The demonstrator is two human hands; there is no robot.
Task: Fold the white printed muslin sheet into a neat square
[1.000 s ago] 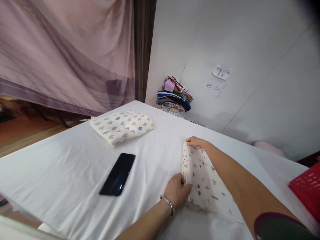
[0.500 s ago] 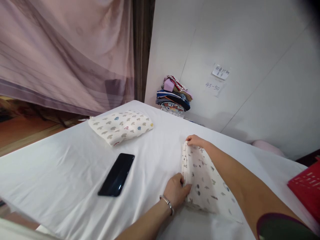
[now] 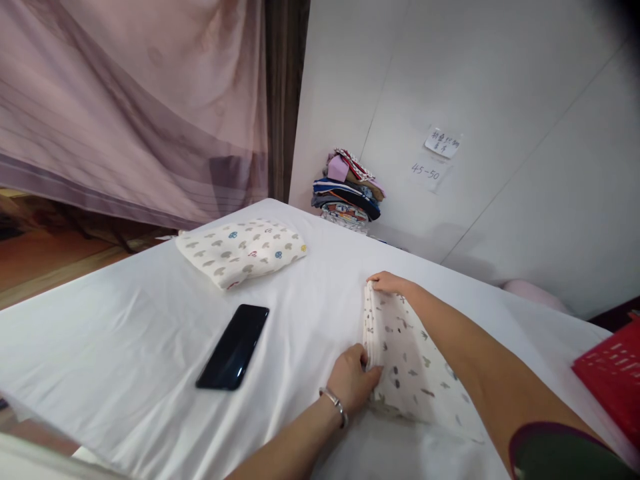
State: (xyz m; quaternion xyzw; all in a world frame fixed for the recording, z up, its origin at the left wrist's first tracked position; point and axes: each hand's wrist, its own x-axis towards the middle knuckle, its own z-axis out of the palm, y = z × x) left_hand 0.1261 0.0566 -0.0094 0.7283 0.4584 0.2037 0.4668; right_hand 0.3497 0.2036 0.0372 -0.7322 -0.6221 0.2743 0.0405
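Observation:
A white cloth with small grey and brown prints (image 3: 415, 360) is folded in layers and held slightly up off the white-covered table (image 3: 150, 340). My left hand (image 3: 354, 379), with a silver bracelet at the wrist, pinches the near end of its layered edge. At the far end of that same edge, my right hand (image 3: 389, 283) is closed on the corner. My right forearm passes over part of the cloth and hides its right side. Another white cloth with grey, blue and red prints (image 3: 243, 252) lies folded farther back on the left.
A black phone (image 3: 233, 347) lies left of my left hand. Beyond the table, a stack of folded clothes (image 3: 347, 190) stands by the wall. A red object with white marks (image 3: 613, 373) sits at the right edge. A pink curtain (image 3: 135, 100) hangs at the left.
My right hand has shifted very slightly left with the corner of the cloth. My left hand keeps its grip, and the other things stay where they were.

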